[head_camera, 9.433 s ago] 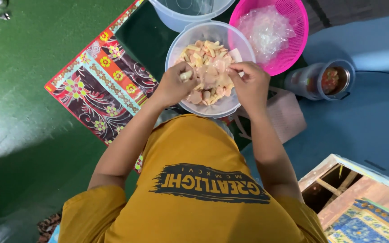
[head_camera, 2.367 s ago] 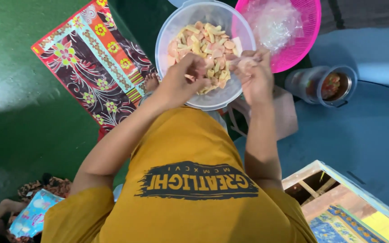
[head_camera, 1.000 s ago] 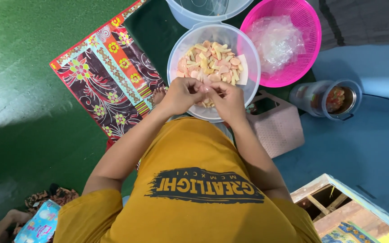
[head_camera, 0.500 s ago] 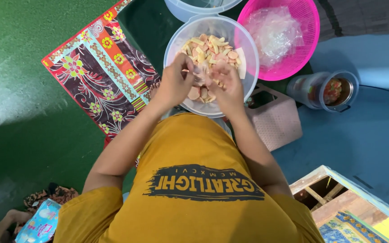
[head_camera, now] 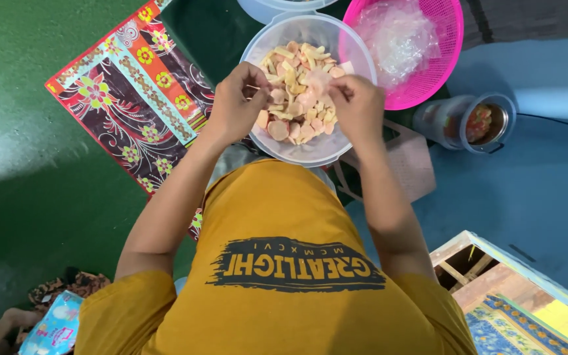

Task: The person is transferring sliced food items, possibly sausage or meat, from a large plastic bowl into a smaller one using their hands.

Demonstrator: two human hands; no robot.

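The person's left hand (head_camera: 235, 102) and right hand (head_camera: 357, 105) meet over a clear plastic bowl (head_camera: 261, 49) heaped with pale sliced pieces (head_camera: 295, 98), pink and cream. The left fingers are pinched narrow on what looks like a thin stick; the right fingers are closed on one pale slice just above the heap. Judging by the pile, the bowl is well filled and much of the sliced stuff looks unhandled. A pink basket (head_camera: 445, 62) holding clear plastic bags (head_camera: 399, 39) touches the bowl's right rim, and a small jar (head_camera: 471, 121) of reddish sauce stands near it. To the left lies a patterned mat (head_camera: 133, 98) on the green floor (head_camera: 27, 151), offering the most open room; the right side is crowded
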